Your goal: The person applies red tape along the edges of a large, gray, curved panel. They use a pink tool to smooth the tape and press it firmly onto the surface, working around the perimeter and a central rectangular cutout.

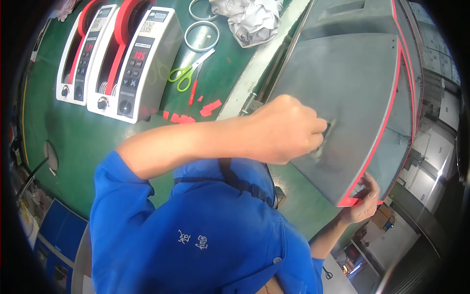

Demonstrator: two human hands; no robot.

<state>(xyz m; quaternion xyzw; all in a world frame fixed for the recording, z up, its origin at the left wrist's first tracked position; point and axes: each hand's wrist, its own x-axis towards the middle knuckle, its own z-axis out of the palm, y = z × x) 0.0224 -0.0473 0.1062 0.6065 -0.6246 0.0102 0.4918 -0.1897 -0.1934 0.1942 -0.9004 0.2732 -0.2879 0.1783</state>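
My left hand is closed into a fist on the face of a grey sheet-metal panel. Something small and dark shows at its fingertips; I cannot make out what it is. A pale smudge marks the panel beside those fingers. Red tape runs along the panel's right edge and round its lower corner. At that corner my right hand grips the taped edge, with its fingers curled over it.
Two white tape dispensers with red rolls stand on the green bench. Green-handled scissors, a red-handled tool, red tape scraps, pale rings and a crumpled grey cloth lie nearby.
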